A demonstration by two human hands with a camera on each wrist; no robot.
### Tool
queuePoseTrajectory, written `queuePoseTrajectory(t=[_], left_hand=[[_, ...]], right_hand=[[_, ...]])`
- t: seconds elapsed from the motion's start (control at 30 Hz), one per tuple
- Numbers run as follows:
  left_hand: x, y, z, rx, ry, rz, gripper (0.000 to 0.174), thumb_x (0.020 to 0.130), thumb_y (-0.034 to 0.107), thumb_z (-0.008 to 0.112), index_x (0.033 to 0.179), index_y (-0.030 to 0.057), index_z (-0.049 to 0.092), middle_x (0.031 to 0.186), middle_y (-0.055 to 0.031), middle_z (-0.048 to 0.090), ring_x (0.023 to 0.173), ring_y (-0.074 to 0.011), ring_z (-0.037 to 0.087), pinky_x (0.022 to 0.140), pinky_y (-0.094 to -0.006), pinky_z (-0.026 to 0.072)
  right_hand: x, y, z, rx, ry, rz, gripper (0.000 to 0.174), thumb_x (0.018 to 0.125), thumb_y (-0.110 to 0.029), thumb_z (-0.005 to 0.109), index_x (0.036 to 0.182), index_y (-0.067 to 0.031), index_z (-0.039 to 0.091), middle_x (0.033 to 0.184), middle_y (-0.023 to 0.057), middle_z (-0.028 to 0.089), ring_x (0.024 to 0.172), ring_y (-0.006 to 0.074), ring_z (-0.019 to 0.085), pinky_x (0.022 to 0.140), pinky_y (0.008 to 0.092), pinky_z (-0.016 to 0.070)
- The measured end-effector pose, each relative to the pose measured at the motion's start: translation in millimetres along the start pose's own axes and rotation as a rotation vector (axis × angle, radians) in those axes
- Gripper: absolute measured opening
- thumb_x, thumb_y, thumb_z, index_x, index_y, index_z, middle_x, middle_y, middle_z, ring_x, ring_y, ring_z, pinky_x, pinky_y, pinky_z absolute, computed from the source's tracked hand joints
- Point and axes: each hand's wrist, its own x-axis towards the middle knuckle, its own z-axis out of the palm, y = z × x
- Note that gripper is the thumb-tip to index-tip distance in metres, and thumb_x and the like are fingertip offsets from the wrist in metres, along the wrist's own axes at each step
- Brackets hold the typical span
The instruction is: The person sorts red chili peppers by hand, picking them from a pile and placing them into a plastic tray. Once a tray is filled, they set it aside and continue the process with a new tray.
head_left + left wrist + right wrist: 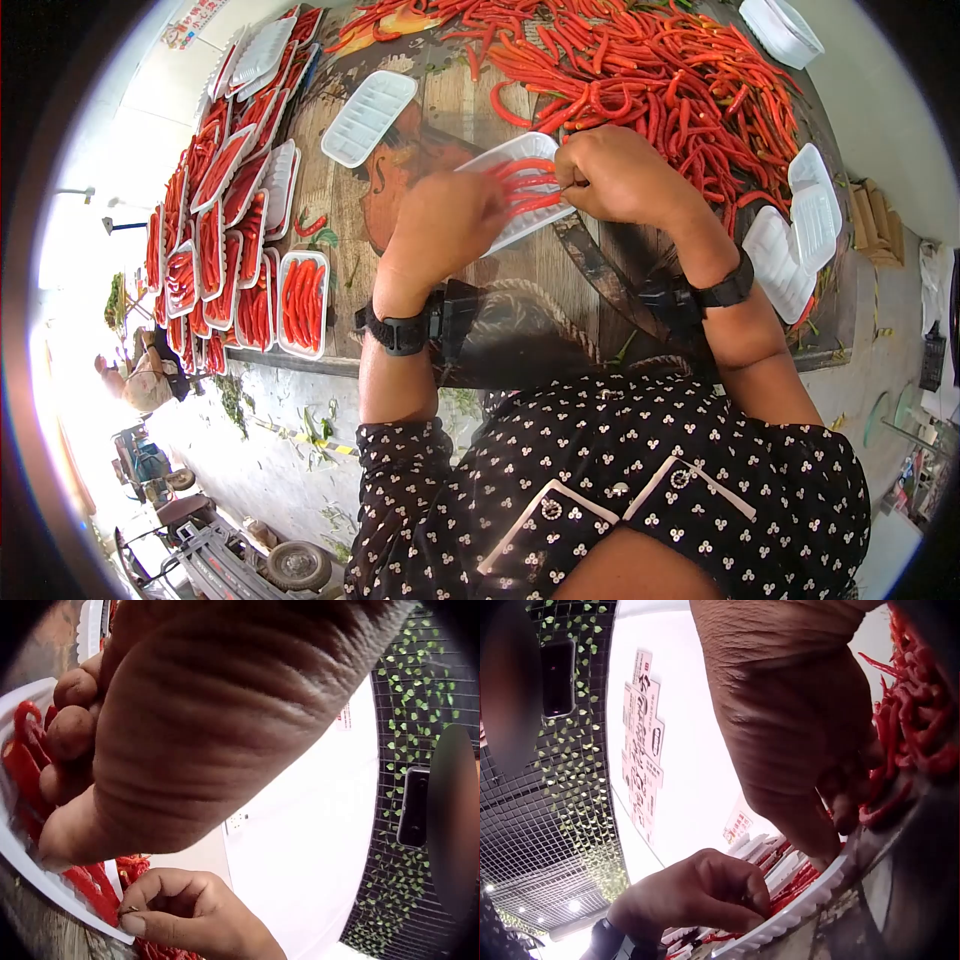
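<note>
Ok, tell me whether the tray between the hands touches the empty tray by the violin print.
Apart: the head view plainly shows tabletop between the pepper tray and the empty tray.

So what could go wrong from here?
1. The left hand and right hand both work at the white tray; uneven pressure could shift it and disturb its red chilies.
2. The stacked trays overlap at the left; a nudge might start a slide.
3. One filled tray sits close to the table edge; the left forearm might knock it off.
</note>
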Motion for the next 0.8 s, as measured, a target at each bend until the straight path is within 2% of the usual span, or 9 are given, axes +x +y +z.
queuePoseTrajectory(t=[0.07,0.27,0.37,0.47,0.8], left_hand=[[0.5,1.1,0.9,0.055,0.045,0.006,0.016,0.074,0.019,0.073,0.08,0.0051,0.068,0.077,-0.016,0.065,0.071,-0.0341,0.065,0.062,-0.0423,0.049],[0.6,-0.9,1.8,0.029,0.084,0.024,0.016,0.074,0.02,0.073,0.078,0.005,0.067,0.075,-0.0159,0.065,0.069,-0.0344,0.064,0.061,-0.0428,0.0484],[0.2,1.1,0.5,0.021,0.067,0.013,0.017,0.073,0.02,0.074,0.079,0.0055,0.067,0.075,-0.0157,0.065,0.069,-0.0344,0.064,0.061,-0.0427,0.0482],[0.3,1.7,0.7,0.034,0.03,-0.009,0.017,0.073,0.02,0.074,0.08,0.0061,0.068,0.075,-0.0154,0.065,0.07,-0.0339,0.065,0.061,-0.0424,0.0484],[2.5,3.9,1.8,0.075,0.037,-0.015,0.017,0.073,0.021,0.074,0.08,0.0058,0.068,0.078,-0.0152,0.065,0.072,-0.0337,0.065,0.064,-0.0424,0.0494]], right_hand=[[0.6,1.5,3.7,0.005,0.07,0.003,0.009,0.068,-0.008,0.071,0.074,-0.0025,0.066,0.074,0.0139,0.065,0.071,0.0313,0.066,0.064,0.0397,0.0504],[1.3,1.5,5.5,-0.012,0.095,-0.002,0.012,0.068,-0.008,0.074,0.075,-0.003,0.066,0.074,0.0134,0.066,0.072,0.0309,0.066,0.065,0.0386,0.0511],[0.1,-7.6,-2.8,0.023,0.031,0.053,0.015,0.068,-0.01,0.077,0.076,-0.0034,0.066,0.073,0.0133,0.066,0.071,0.0309,0.066,0.064,0.0383,0.051],[1.2,-3.4,0.4,0.014,0.025,0.021,0.016,0.068,-0.012,0.078,0.076,-0.004,0.066,0.073,0.0134,0.066,0.071,0.031,0.066,0.064,0.0382,0.051],[1.5,-3.6,5.7,-0.03,0.083,0.0,0.015,0.068,-0.012,0.076,0.076,-0.0042,0.065,0.073,0.0142,0.066,0.073,0.033,0.066,0.065,0.0405,0.051]])
